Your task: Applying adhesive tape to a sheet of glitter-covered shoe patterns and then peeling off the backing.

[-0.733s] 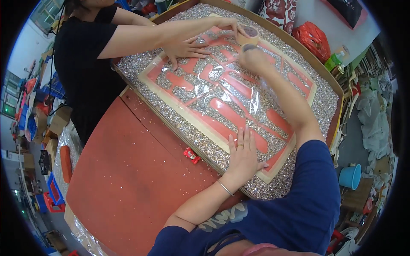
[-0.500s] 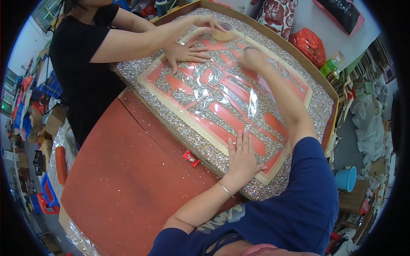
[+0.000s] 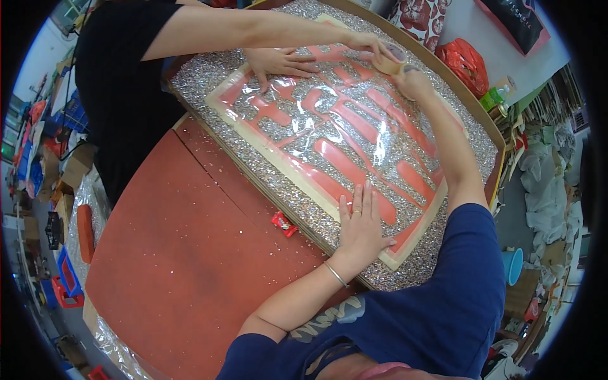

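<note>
A clear plastic sheet point(image 3: 354, 136) with coral-red cut-out shapes and a tan border lies over a bed of glittering small stones point(image 3: 209, 73) in a shallow wooden tray. On the near corner of the sheet my left hand point(image 3: 362, 221) rests flat, fingers spread. My right hand point(image 3: 415, 83) is closed at the far right side of the sheet, round what looks like a tan roll of tape, mostly covered by the fingers. Beside it, a co-worker's hand point(image 3: 367, 43) grips another tan roll of tape point(image 3: 388, 59) against the sheet. Their other hand point(image 3: 282, 63) presses flat on the far left part.
The tray's wooden rim point(image 3: 472, 95) stands up along the far and right sides. A reddish-brown table point(image 3: 190, 253), sprinkled with loose stones, extends to the near left, with a small red packet point(image 3: 284, 223) by the tray. A red plastic bag point(image 3: 461, 66) sits behind the rim.
My right hand has moved to the right along the sheet. The co-worker's hand with the roll of tape has also slid right, close to mine. My left hand stays in place.
</note>
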Tool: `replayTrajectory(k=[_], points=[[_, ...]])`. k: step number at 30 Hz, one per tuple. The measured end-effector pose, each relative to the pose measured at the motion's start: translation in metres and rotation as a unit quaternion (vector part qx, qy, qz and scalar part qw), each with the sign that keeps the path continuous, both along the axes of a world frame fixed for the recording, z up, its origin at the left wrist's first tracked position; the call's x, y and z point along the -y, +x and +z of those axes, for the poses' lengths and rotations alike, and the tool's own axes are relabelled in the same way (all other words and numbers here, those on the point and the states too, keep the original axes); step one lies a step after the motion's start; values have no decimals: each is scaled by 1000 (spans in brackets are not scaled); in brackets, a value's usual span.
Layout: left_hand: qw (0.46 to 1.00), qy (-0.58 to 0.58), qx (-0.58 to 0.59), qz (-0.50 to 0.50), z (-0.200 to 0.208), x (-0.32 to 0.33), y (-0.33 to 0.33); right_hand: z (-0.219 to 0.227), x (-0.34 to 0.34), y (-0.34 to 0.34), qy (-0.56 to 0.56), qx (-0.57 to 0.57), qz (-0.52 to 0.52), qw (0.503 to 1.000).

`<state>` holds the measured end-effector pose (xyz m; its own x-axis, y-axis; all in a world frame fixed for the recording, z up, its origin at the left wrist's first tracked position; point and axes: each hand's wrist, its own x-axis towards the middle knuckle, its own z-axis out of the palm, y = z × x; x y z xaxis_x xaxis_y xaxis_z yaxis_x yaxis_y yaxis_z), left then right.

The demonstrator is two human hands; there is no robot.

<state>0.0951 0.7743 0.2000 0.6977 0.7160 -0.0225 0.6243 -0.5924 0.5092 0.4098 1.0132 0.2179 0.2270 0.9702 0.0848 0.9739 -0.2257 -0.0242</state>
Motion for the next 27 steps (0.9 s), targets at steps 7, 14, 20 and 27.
replayTrajectory(k=[7,14,20,27], points=[[999,-12,-23,19,-5,-1,-2,-6,68,-125,-55,2,247,968],[1000,3,-16,2,-3,-1,5,-27,-19,-91,147,48,109,982],[1000,0,-23,14,-1,1,0,-19,-5,-133,96,15,187,977],[1000,-14,0,17,-12,-4,-7,-12,59,-139,43,-12,283,958]])
